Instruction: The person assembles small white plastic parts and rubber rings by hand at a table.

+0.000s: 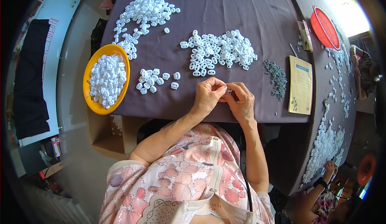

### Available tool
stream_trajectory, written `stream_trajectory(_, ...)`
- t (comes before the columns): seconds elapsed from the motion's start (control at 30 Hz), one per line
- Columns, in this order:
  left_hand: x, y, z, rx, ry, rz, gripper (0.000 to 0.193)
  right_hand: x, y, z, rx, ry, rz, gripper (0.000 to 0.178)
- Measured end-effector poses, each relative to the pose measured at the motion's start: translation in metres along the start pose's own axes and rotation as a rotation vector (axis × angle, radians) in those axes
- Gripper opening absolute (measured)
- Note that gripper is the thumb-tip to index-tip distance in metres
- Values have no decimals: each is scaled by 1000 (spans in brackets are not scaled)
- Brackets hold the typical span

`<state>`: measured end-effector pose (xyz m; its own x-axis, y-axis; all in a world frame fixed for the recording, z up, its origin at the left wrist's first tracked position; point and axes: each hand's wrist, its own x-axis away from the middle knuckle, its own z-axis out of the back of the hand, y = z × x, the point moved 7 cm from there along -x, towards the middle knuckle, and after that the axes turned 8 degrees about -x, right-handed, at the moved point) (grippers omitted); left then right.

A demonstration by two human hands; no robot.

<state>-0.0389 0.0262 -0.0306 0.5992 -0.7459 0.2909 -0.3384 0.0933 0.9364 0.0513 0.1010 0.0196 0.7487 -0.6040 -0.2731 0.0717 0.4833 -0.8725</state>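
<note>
White piece (229, 91) (mostly hidden, outline unclear) in the pinch of left fingers (219, 90) and right fingers (240, 90).

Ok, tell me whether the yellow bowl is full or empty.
Mostly full: white pieces are heaped in the yellow bowl, hiding its bottom.

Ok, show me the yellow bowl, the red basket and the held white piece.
Yellow bowl (91, 102), head view: lower-left wall.
Red basket (325, 28), head view: bare mesh.
White piece (229, 91), head view: exposed face.
</note>
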Motion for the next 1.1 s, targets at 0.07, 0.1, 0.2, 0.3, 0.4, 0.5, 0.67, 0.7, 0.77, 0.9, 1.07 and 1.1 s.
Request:
stream_trajectory(0.07,1,-1,1,-18,-16,-1,5,0,0,0,-1,3,-6,23)
stream_trajectory(0.1,1,-2,0,-37,-34,-4,6,0,0,1,6,6,0,22)
stream_trajectory(0.2,1,-2,0,-29,-37,-9,5,0,0,1,21,12,26,21)
stream_trajectory(0.3,0,-5,1,-24,-35,8,5,0,-2,1,33,15,46,21)
stream_trajectory(0.4,0,-5,1,-33,-41,13,5,0,-3,1,25,12,47,20)
stream_trajectory(0.5,0,-3,2,-64,-40,41,6,0,-3,1,22,1,38,20)
stream_trajectory(0.67,-1,-4,3,-82,-41,33,6,1,-5,-1,44,-13,61,19)
stream_trajectory(0.7,-1,-5,3,-79,-44,39,6,0,-6,-1,48,0,60,18)
stream_trajectory(0.77,-2,-3,3,-87,-42,46,6,-1,-5,-1,50,11,60,17)
stream_trajectory(0.9,-2,-2,2,-106,-45,40,6,-2,-3,-1,57,-19,67,17)
stream_trajectory(1.07,0,1,-3,-79,-13,46,5,-1,-2,5,58,3,38,16)
stream_trajectory(1.1,2,3,-3,-47,15,38,4,-1,-3,5,53,10,27,16)
